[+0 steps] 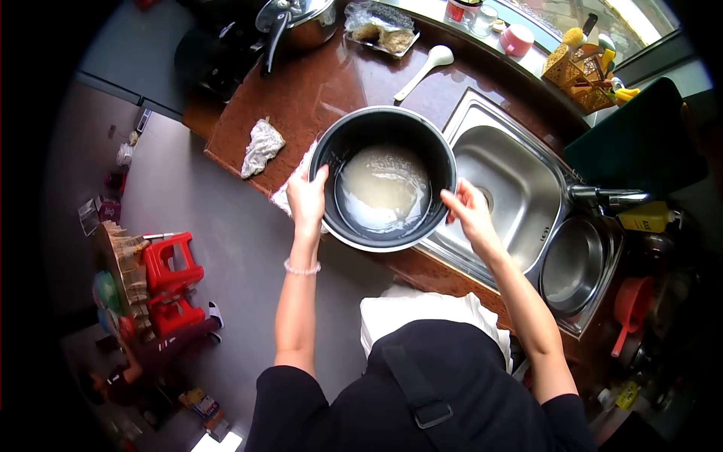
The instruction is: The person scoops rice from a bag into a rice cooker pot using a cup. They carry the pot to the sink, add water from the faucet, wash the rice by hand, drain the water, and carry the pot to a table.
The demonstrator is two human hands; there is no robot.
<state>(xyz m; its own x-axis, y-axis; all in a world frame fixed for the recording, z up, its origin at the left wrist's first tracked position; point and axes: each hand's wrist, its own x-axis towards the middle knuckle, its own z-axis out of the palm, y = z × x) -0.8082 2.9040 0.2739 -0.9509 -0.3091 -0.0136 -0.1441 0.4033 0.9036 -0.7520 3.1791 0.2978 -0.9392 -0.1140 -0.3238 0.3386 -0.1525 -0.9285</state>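
A round dark-lined pot (382, 178) is between my hands, over the counter edge and the left side of the sink. Inside it lie pale grains (385, 184) under cloudy water. My left hand (307, 200) grips the pot's left rim, its thumb over the edge. On the opposite side, my right hand (468, 209) holds the rim with bent fingers. A white cloth (282, 197) shows partly beside the pot, near my left hand. The steel sink (520, 181) is just right of the pot.
A crumpled cloth (263, 148), a white spoon (425, 72) and a wrapped tray (382, 32) sit on the brown counter (316, 87). A faucet (606, 196) and a metal bowl (574, 266) are at the right. Another person (135, 361) sits low at the left near red stools (172, 267).
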